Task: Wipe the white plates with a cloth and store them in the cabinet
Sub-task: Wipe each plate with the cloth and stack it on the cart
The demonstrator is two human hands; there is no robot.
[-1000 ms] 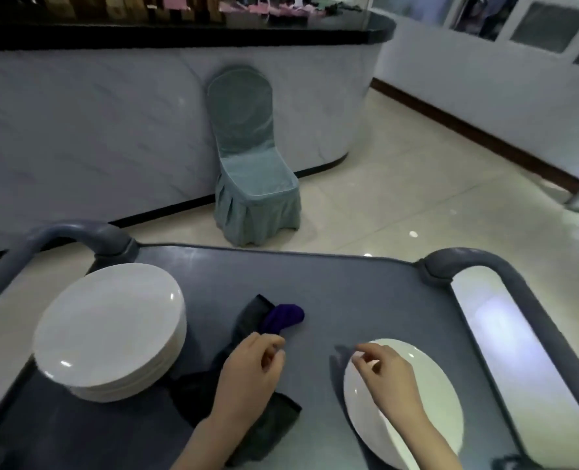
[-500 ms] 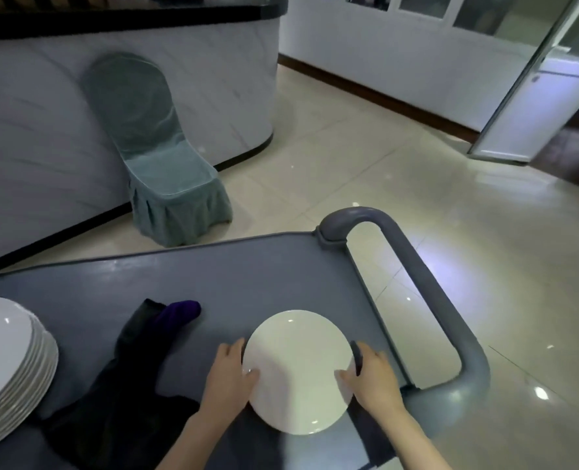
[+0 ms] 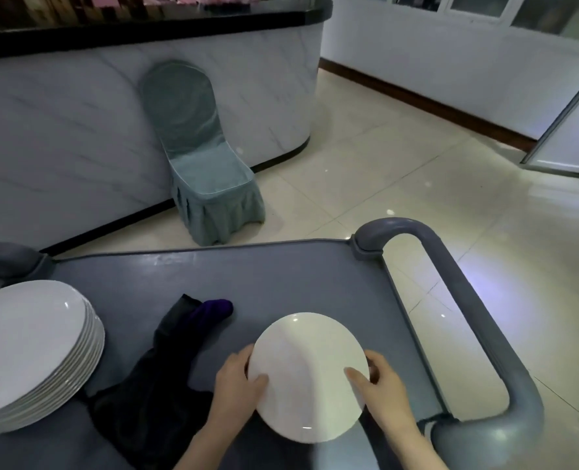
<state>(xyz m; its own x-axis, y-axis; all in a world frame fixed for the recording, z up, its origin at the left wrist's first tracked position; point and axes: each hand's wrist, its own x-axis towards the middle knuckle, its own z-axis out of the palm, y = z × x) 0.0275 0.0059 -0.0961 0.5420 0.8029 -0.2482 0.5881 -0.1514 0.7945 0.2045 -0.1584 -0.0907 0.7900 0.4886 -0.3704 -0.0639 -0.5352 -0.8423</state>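
White plate gripped at its rim by left hand and right hand over the grey cart; dark cloth lies beside, stack of plates likely awaits wiping, cabinet unseen

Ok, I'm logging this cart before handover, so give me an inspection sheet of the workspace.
Surface: grey cart top, raised rim.
Job's things: one white plate in both hands; plate stack at left; dark cloth lying between them.
Clutter: nothing seen.
Hands: left hand and right hand grip the plate's opposite edges.
Cables: nothing seen.
Surroundings: covered chair against a marble counter; tiled floor.
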